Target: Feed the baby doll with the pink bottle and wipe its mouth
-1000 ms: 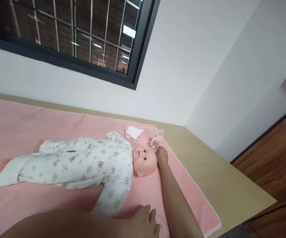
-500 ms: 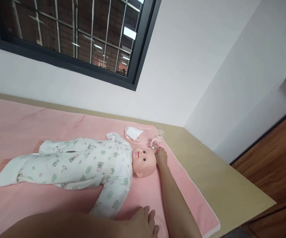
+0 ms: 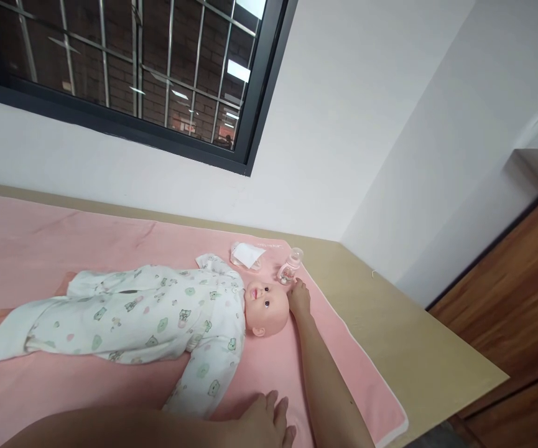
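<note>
Your view goes from left to right like this. At 9 o'clock the doll [image 3: 157, 317] lies flat on its back on the pink blanket [image 3: 30, 242], feet to the left, head to the right, dressed in a white sleepsuit w/ small green bears. Lying flat, it cannot roll, and I judge the face stays reachable from your side.

At 6 o'clock your left hand [image 3: 264, 423] rests palm down on the blanket, fingers loosely spread, holding nothing; it is near the doll's sleeve but apart from it. It looks like a support for your lean forward.

Just right of centre your right hand [image 3: 299, 297] is stretched out beside the doll's head, at the crown. The fingers point to the baby bottle [image 3: 288, 266] at about 1 o'clock of the head. I cannot tell if the fingers are closed, or if they touch the bottle or are only just beside it.

The bottle lies tilted on the blanket corner, cap toward the wall; contents too small to tell. Left of it is a clear packet [image 3: 245, 255] w/ something white inside, prob. a wipe or pad.

At 3 o'clock the table [image 3: 427, 348] is bare wood.
</note>
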`<action>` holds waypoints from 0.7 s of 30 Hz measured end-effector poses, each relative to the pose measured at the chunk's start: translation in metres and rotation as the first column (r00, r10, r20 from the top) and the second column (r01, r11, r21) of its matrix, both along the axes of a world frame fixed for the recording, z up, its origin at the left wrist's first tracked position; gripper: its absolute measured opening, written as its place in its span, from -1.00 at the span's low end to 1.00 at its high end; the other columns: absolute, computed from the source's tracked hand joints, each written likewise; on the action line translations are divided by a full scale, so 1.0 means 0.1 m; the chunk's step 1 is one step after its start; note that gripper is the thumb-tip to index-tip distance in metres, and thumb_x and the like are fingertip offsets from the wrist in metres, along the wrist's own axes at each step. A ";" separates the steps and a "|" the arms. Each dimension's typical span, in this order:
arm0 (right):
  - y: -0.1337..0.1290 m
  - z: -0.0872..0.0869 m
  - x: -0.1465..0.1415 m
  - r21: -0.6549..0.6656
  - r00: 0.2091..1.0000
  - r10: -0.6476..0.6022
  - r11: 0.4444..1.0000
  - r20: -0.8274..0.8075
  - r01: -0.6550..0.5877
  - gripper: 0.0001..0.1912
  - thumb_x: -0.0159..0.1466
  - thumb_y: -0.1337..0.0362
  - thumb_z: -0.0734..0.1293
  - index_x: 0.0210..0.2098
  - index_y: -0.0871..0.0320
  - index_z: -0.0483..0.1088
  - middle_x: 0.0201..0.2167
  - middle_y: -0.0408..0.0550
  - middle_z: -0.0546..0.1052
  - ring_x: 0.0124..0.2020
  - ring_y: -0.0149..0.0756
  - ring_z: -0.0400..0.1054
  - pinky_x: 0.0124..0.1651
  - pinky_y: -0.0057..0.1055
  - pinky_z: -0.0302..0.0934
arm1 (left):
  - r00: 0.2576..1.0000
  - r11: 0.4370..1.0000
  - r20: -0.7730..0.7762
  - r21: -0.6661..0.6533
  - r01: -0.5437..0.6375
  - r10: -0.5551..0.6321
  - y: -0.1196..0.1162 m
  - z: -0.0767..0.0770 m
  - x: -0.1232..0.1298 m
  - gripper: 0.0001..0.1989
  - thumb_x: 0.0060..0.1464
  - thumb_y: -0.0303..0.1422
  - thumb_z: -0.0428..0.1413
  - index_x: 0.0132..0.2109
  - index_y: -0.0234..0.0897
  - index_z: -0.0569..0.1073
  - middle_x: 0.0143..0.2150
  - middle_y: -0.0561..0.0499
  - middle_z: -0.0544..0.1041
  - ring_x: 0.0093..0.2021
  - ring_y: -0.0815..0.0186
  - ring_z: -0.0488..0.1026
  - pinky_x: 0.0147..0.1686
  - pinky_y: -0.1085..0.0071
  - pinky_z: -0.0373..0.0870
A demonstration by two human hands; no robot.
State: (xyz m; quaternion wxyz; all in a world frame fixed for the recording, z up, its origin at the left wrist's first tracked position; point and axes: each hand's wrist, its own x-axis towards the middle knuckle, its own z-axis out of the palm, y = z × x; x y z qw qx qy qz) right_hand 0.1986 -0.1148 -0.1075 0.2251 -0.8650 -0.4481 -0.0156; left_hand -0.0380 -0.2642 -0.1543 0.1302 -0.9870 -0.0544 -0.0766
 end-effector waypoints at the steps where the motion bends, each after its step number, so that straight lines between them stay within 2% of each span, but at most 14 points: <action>1: 0.00 0.00 0.00 0.007 1.000 0.000 1.000 -0.007 0.000 -0.41 0.24 0.46 0.12 0.27 0.38 0.11 0.17 0.26 0.33 0.20 -0.02 0.22 0.18 -0.27 0.07 | 0.998 0.998 -0.015 0.015 0.066 -0.066 0.01 0.00 0.00 -0.62 0.25 -0.36 -0.01 0.17 -0.12 0.45 0.10 -0.23 0.50 0.02 -0.03 0.49 -0.28 0.20 0.33; 2: -0.01 0.01 0.00 0.014 1.000 -0.001 1.000 -0.014 0.001 -0.41 0.23 0.46 0.12 0.27 0.38 0.11 0.17 0.26 0.33 0.20 -0.02 0.22 0.18 -0.26 0.07 | 0.995 0.995 -0.021 0.027 0.096 -0.096 0.02 0.00 -0.01 -0.62 0.25 -0.38 -0.02 0.17 -0.16 0.44 0.09 -0.25 0.50 0.02 -0.04 0.48 -0.28 0.19 0.33; 9: -0.03 0.02 -0.01 0.078 0.998 0.001 0.997 -0.067 0.004 -0.37 0.18 0.46 0.13 0.26 0.40 0.11 0.15 0.30 0.35 0.16 0.02 0.26 0.15 -0.21 0.13 | 0.994 0.996 -0.068 0.022 0.088 -0.086 0.03 0.03 0.00 -0.61 0.27 -0.37 -0.06 0.19 -0.20 0.42 0.12 -0.25 0.48 0.05 -0.05 0.47 -0.30 0.19 0.35; 13: -0.07 0.03 -0.03 0.129 0.996 0.007 0.992 -0.092 0.005 -0.34 0.15 0.47 0.13 0.27 0.42 0.09 0.16 0.33 0.31 0.17 0.03 0.25 0.13 -0.21 0.16 | 0.994 0.995 -0.044 -0.010 0.099 -0.099 0.04 0.05 -0.02 -0.60 0.28 -0.38 -0.07 0.22 -0.19 0.39 0.13 -0.26 0.46 0.08 -0.04 0.46 -0.31 0.21 0.37; 15: -0.09 0.09 -0.06 0.215 0.996 0.010 0.977 -0.092 0.010 -0.34 0.17 0.45 0.10 0.28 0.40 0.06 0.19 0.30 0.27 0.21 -0.03 0.20 0.15 -0.25 0.15 | 0.993 0.995 -0.061 -0.024 0.098 -0.100 0.05 0.06 -0.01 -0.60 0.28 -0.38 -0.07 0.22 -0.20 0.38 0.14 -0.26 0.46 0.09 -0.03 0.45 -0.30 0.21 0.38; 17: -0.07 0.19 -0.10 0.413 0.997 0.022 0.911 -0.072 0.009 -0.37 0.19 0.42 0.07 0.27 0.34 0.06 0.20 0.25 0.25 0.25 -0.10 0.13 0.21 -0.26 0.09 | 0.991 0.995 -0.087 -0.043 0.094 -0.098 0.06 0.08 0.01 -0.60 0.27 -0.38 -0.04 0.22 -0.21 0.39 0.14 -0.28 0.46 0.08 -0.04 0.45 -0.29 0.20 0.39; 19: -0.02 0.33 -0.15 0.614 0.999 0.043 0.789 -0.033 -0.014 -0.42 0.21 0.38 0.05 0.23 0.29 0.12 0.18 0.21 0.26 0.26 -0.12 0.10 0.26 -0.21 0.02 | 0.988 0.993 -0.117 -0.075 0.094 -0.103 0.07 0.13 0.03 -0.60 0.26 -0.39 -0.02 0.22 -0.22 0.38 0.14 -0.29 0.45 0.09 -0.05 0.45 -0.29 0.22 0.40; 20: 0.02 0.41 -0.17 0.674 0.998 0.057 0.738 -0.016 -0.031 -0.44 0.22 0.35 0.05 0.21 0.26 0.15 0.17 0.20 0.27 0.26 -0.11 0.09 0.28 -0.19 -0.01 | 0.985 0.991 -0.136 -0.096 0.094 -0.107 0.08 0.17 0.03 -0.59 0.25 -0.40 -0.02 0.22 -0.22 0.39 0.13 -0.29 0.46 0.08 -0.04 0.46 -0.30 0.24 0.40; 21: 0.07 0.48 -0.20 0.697 0.997 0.073 0.716 -0.009 -0.046 -0.46 0.23 0.32 0.06 0.20 0.24 0.18 0.18 0.19 0.25 0.27 -0.11 0.07 0.29 -0.18 -0.04 | 0.984 0.989 -0.147 -0.118 0.086 -0.103 0.08 0.21 0.03 -0.60 0.24 -0.42 -0.01 0.21 -0.21 0.40 0.13 -0.28 0.47 0.07 -0.02 0.47 -0.31 0.26 0.41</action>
